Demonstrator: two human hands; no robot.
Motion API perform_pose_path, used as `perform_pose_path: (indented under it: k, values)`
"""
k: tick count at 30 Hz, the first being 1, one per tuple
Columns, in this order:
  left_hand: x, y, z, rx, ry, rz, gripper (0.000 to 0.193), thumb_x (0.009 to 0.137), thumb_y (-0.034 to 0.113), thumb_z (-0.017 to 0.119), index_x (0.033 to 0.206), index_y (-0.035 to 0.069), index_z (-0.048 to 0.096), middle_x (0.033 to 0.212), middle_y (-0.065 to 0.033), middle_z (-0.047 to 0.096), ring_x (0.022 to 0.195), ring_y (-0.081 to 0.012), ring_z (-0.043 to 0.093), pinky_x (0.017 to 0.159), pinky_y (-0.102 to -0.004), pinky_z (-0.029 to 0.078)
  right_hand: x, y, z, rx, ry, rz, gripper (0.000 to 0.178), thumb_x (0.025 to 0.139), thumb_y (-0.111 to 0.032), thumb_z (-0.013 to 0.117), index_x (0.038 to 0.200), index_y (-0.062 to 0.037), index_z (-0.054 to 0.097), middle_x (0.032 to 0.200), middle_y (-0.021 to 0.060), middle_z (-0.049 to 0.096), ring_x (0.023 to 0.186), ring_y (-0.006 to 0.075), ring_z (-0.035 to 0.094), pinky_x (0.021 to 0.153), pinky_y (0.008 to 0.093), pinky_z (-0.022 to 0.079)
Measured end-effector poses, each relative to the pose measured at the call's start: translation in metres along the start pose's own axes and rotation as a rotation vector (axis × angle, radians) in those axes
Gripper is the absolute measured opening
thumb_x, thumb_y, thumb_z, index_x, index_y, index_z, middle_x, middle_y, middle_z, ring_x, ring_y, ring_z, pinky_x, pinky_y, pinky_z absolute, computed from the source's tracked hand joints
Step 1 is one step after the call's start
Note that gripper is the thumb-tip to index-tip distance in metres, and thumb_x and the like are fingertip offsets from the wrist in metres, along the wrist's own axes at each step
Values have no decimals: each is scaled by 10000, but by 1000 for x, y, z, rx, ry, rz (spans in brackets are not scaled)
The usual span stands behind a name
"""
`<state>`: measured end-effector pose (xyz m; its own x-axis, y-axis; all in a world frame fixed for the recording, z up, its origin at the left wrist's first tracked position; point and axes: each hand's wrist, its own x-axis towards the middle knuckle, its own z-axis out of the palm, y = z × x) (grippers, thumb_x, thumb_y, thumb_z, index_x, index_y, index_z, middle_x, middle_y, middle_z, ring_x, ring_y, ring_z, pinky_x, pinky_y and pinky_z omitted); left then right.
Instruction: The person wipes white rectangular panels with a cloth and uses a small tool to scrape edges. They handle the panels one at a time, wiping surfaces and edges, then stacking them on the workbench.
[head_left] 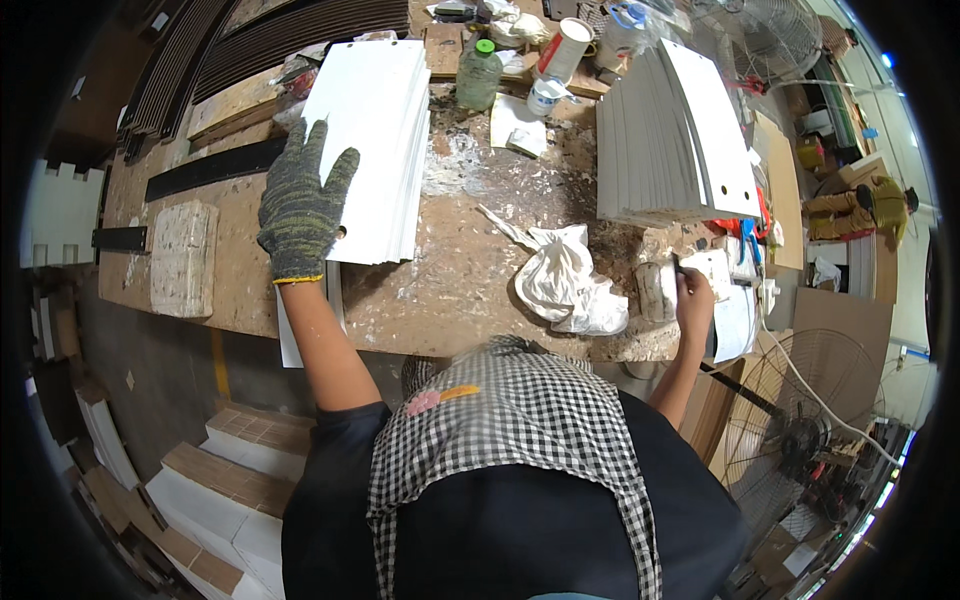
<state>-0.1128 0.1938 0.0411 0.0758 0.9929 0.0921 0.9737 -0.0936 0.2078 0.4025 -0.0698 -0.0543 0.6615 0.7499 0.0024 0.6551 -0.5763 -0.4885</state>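
Note:
My left hand, in a dark green-grey knit glove with a yellow cuff, lies with fingers spread on the left edge of a stack of white panels. Small holes show near the panels' corners. My right hand is bare and closed around a thin dark tool, whose exact kind I cannot make out. It is beside a whitish, paint-smeared block at the bench's front right. Left of that block lies a crumpled white cloth. A second stack of white panels stands farther back on the right.
A green-capped bottle, a white tub and a red-and-white cylinder stand at the back. Left are a dark strip and a pale block. Fans and another person are at right.

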Motion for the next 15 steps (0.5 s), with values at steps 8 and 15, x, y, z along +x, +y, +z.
perform_pose_path:
  k: [8, 15]
  values:
    - [3, -7, 7, 26, 30, 16, 739, 982, 621, 498, 1551, 161, 399, 1602, -137, 372, 1457, -323, 373, 1210, -468, 311, -9, 25, 6, -293, 187, 31, 208, 903, -204, 703, 1035, -49, 749, 889, 160, 726, 850, 326, 689, 778, 408, 534]
    - [3, 1, -2, 5, 22, 24, 723, 986, 605, 510, 1538, 147, 419, 1587, -155, 388, 1447, -337, 385, 1206, -470, 317, 77, -155, 125, 110, -324, -417, 223, 937, -206, 703, 1083, -42, 739, 1001, 142, 746, 857, 271, 709, 762, 356, 531]
